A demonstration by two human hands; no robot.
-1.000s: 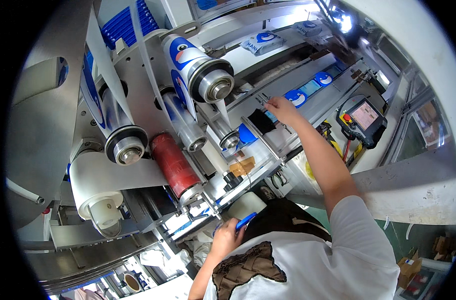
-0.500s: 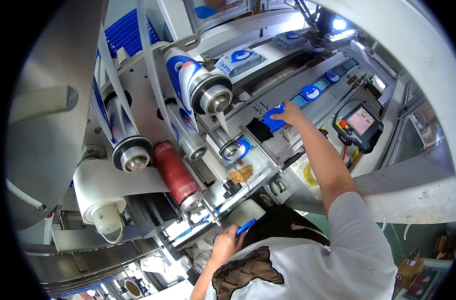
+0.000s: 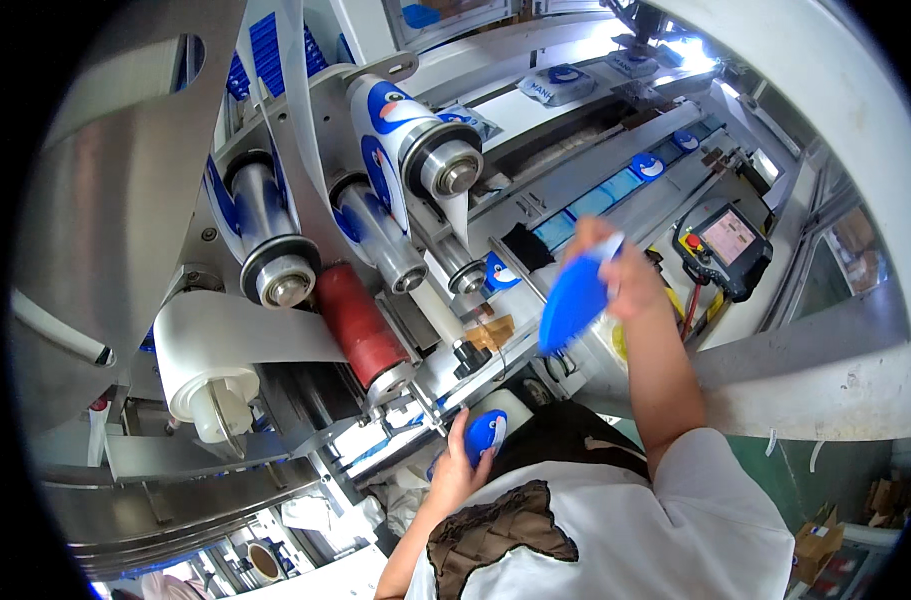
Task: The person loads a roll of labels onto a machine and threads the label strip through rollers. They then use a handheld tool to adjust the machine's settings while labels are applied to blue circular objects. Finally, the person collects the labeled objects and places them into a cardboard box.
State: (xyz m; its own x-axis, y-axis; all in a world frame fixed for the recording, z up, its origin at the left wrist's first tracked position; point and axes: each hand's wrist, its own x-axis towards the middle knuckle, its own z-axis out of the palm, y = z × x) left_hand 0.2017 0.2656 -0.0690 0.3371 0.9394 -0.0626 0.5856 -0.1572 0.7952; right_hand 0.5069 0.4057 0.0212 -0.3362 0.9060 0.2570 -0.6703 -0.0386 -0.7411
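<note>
Here the right hand (image 3: 623, 272) is raised over the packaging machine's conveyor (image 3: 615, 170), fingers closed around a blue packet (image 3: 575, 303) just right of the red roller (image 3: 360, 325). Nearer, the left hand (image 3: 453, 468) seems to grip a second blue packet (image 3: 485, 435) at the machine's near edge.

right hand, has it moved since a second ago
Yes. The right hand, shut on a blue pack, has pulled back from the conveyor toward the person, nearer the control pendant.
</note>
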